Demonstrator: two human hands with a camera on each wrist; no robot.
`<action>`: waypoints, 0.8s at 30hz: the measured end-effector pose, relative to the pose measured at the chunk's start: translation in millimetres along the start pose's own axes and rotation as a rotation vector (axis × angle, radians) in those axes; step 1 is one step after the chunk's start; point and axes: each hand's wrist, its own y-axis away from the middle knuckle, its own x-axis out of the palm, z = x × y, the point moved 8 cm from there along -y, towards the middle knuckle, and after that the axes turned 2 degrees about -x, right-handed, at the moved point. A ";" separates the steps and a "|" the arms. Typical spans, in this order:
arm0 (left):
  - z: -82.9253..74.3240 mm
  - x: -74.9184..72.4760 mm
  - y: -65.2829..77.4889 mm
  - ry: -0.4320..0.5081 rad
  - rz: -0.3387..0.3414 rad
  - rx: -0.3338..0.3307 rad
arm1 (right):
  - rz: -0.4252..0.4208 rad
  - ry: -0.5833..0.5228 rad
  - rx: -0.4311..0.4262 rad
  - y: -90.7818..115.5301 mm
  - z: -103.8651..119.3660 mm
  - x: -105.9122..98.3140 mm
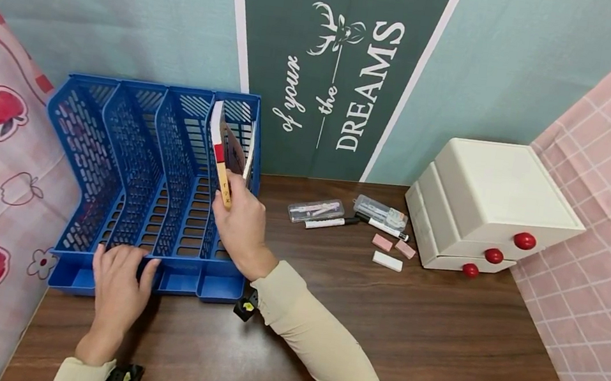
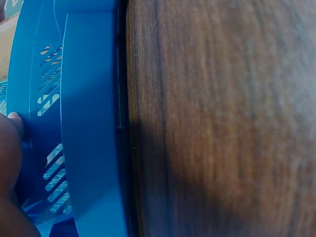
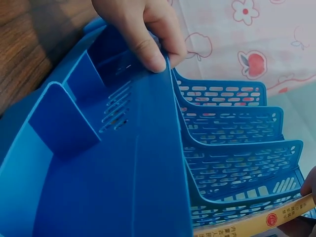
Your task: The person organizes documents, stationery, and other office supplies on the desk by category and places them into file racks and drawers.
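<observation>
Book point(image 1: 219, 152) is in the rightmost slot of the blue rack point(image 1: 185, 264), on edge, spine toward the person, close alongside the divider on its left. Right hand point(image 1: 244, 218) pinches it near the lower end of the spine, fingers closed round it, no visible gap. Left hand point(image 1: 121, 285) is hooked over the rack's front rim, fingers over the top, thumb on the front panel; a bracing grip, by the look of it. Whether the book's bottom edge touches the slot floor: hidden, can't tell.

Step in hand reads as guiding the book within its slot. To do it well: keep the book parallel to the divider, since a slanted corner could catch in the mesh holes. Keep the pinch firm but low, so the tall end doesn't swing. Watch the pale-edged item point(image 1: 251, 151) standing by the slot's right wall; slide along the free side so its edge isn't bent. Left hand should hold steady pressure on the rim, because the rack looks like light plastic and may skid on the table point(image 1: 435, 349). Knuckles of the right hand sit near the slot's right wall, so leave them room. Release only once the book stands unaided.
</observation>
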 end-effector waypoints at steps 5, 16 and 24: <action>0.7 -0.2 -0.4 0.002 -0.002 0.000 | 0.035 0.000 0.018 2.8 -1.6 7.5; 1.6 0.4 -0.9 -0.005 0.017 -0.018 | 0.123 -0.046 0.081 2.5 -9.1 15.1; 0.8 0.9 0.1 -0.008 0.017 -0.019 | 0.229 -0.018 0.164 3.1 -16.2 17.6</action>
